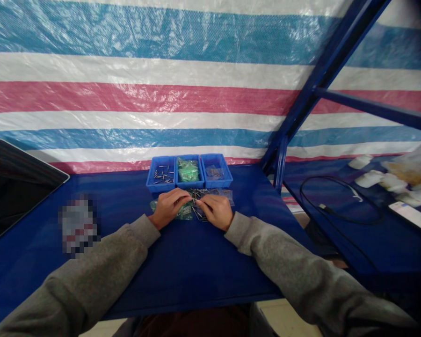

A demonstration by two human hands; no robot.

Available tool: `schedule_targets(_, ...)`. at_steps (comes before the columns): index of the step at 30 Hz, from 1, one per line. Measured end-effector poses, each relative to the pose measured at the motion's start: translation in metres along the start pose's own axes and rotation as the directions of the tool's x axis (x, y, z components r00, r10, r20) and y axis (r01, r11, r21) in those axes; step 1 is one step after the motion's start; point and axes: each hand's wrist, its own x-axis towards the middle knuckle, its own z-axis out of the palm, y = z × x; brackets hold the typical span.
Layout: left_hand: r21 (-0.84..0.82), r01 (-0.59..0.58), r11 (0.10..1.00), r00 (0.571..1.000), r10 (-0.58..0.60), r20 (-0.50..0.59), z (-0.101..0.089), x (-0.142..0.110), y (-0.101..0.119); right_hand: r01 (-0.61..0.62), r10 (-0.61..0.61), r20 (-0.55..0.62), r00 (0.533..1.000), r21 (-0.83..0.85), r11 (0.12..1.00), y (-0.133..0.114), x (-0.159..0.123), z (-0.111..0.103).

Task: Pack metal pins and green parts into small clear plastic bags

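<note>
My left hand (170,205) is closed in a pinch, its fingertips near those of my right hand (215,209), which is pinched too. Whatever they hold is too small to make out. Around and beneath the fingertips lies a loose pile of thin, dark metal pieces (200,214), perhaps screws or small rods. A greenish clear plastic bag (185,213) rests beside my left fingers, partly covered by that hand. Behind my right hand lies another clear bag (227,194).
Three joined blue bins stand behind the hands: the left bin (161,186) holds thin metal pieces, the middle bin (188,186) green bags, the right bin (219,184) clear bags with small parts. A dark screen (17,187) stands left; a blue frame post (280,161) rises right.
</note>
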Motion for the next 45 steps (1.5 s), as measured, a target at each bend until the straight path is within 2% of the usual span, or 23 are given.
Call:
schedule_targets(7, -0.051, -0.004, 0.999, 1.0, 0.005, 0.007, -0.0032, -0.0001, 0.0051, -0.02, 0.02, 0.017, 1.0, -0.009, 1.0, 0.0008, 0.0007, 0.0004)
schedule_targets(15, -0.072, -0.005, 0.997, 0.999, 0.008, 0.051, -0.0033, -0.0007, 0.0041, -0.064, 0.064, -0.019, 0.998, -0.006, 0.998, -0.0008, 0.0018, -0.0006)
schedule_targets(22, -0.086, -0.018, 0.996, 1.0, 0.019, 0.009, -0.0016, -0.0005, 0.0026, -0.058, 0.059, -0.031, 0.998, 0.035, 0.998, 0.0006, 0.0005, 0.0007)
schedule_targets(29, -0.085, -0.057, 0.995, 0.997, 0.053, -0.052, -0.0009, -0.0009, 0.0026, -0.041, 0.041, 0.012, 0.999, 0.031, 0.999, 0.0011, 0.0005, 0.0013)
schedule_targets(37, -0.043, 0.039, 0.998, 0.999, -0.04, -0.017, -0.001, -0.0016, 0.004, -0.068, 0.068, 0.002, 0.998, -0.004, 0.998, 0.0014, 0.0001, 0.0015)
schedule_targets(42, -0.034, 0.091, 0.995, 0.993, -0.088, 0.077, 0.0005, -0.003, 0.0013, -0.066, 0.066, 0.007, 0.998, -0.003, 0.998, 0.0021, -0.0004, 0.0021)
schedule_targets(45, -0.023, 0.104, 0.994, 0.99, -0.101, 0.095, 0.0017, -0.0039, 0.0001, -0.052, 0.052, 0.018, 0.998, 0.009, 0.999, 0.0019, -0.0002, 0.0021)
